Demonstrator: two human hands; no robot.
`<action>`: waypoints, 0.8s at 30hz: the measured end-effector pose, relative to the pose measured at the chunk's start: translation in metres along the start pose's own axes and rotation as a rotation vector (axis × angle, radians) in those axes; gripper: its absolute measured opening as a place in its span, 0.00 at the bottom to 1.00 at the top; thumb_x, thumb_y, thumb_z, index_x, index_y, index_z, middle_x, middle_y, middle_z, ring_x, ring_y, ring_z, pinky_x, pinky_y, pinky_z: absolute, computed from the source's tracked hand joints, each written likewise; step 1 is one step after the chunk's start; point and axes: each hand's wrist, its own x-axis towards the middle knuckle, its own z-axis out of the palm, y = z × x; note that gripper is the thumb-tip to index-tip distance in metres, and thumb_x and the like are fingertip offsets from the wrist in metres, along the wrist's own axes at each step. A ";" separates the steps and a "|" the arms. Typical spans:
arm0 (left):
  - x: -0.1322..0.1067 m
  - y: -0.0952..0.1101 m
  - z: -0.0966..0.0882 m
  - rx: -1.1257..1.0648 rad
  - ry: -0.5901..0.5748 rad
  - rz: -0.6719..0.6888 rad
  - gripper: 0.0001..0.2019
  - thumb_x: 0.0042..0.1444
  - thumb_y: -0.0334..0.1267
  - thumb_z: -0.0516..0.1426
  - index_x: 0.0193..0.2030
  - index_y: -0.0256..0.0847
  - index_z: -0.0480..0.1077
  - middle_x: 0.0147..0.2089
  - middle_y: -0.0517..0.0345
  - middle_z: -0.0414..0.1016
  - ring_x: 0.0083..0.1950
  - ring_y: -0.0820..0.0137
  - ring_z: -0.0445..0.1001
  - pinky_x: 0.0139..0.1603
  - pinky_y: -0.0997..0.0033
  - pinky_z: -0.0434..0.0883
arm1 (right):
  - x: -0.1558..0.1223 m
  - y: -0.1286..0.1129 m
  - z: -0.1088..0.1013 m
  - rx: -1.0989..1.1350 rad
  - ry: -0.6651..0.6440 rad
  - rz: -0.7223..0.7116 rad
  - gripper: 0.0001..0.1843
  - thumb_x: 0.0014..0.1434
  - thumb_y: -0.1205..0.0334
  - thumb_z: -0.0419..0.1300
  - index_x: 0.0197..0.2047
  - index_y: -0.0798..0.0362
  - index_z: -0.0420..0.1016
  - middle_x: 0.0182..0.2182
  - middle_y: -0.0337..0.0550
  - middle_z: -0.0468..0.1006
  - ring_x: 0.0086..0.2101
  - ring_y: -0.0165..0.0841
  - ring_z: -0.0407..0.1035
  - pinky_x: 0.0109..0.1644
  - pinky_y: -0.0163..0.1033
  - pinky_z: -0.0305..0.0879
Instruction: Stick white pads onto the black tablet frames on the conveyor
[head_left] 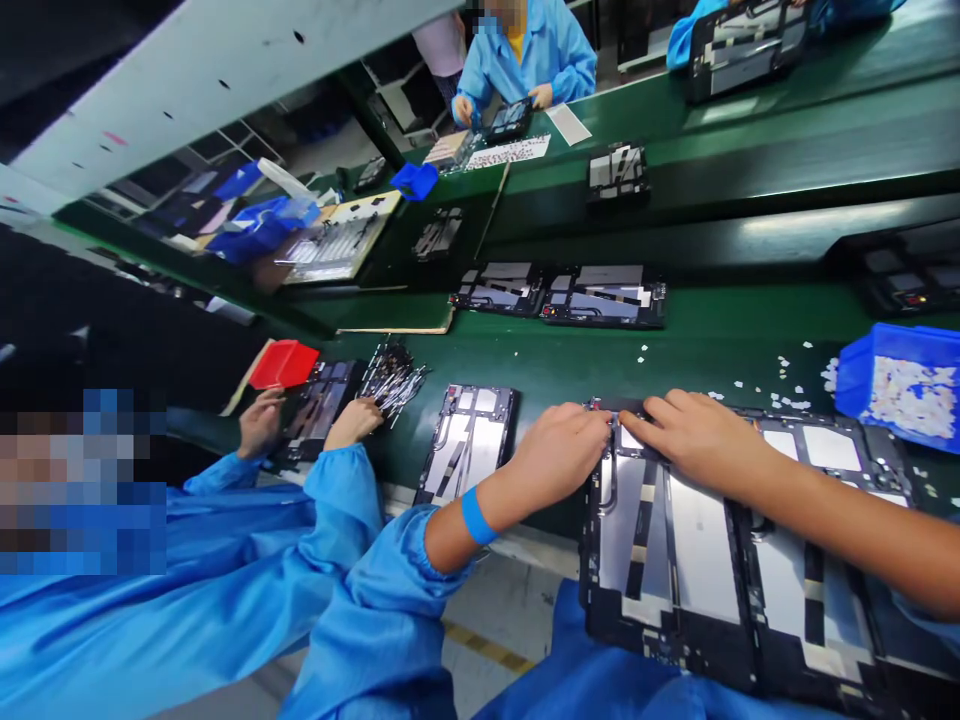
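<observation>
At the near edge of the tabletop (570,355) lay an opened tablet (705,560). The left hand (559,450) curled at its top corner, and whether it pinched anything could not be told. The right hand (697,435) pressed there with flat, empty fingers. Light, even fingertip pressure seemed wisest.

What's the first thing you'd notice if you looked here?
The left hand and the right hand meet at the top edge of a big opened tablet back at the front. A bright blue bin of small white bits sits at the right on the green belt. At the left, a co-worker's hand is just below a red tray.
</observation>
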 end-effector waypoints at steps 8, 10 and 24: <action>0.027 -0.003 -0.011 -0.386 0.033 -0.245 0.06 0.65 0.31 0.58 0.38 0.40 0.76 0.39 0.56 0.78 0.44 0.67 0.76 0.49 0.67 0.73 | -0.001 0.001 0.002 0.011 -0.001 0.019 0.24 0.64 0.74 0.57 0.61 0.51 0.77 0.38 0.49 0.74 0.37 0.41 0.61 0.38 0.45 0.49; 0.033 -0.003 -0.008 -0.390 -0.007 -0.252 0.06 0.64 0.30 0.59 0.37 0.40 0.77 0.38 0.56 0.77 0.44 0.66 0.76 0.49 0.67 0.72 | -0.002 0.001 0.004 0.016 0.010 0.018 0.23 0.63 0.74 0.58 0.60 0.52 0.77 0.38 0.49 0.74 0.37 0.40 0.60 0.38 0.44 0.48; 0.038 0.003 0.005 -0.263 0.010 -0.317 0.07 0.68 0.32 0.56 0.38 0.40 0.74 0.39 0.55 0.73 0.47 0.64 0.73 0.50 0.64 0.70 | -0.001 0.004 0.007 0.024 0.077 -0.016 0.21 0.63 0.72 0.60 0.58 0.53 0.77 0.36 0.46 0.72 0.36 0.39 0.59 0.37 0.44 0.44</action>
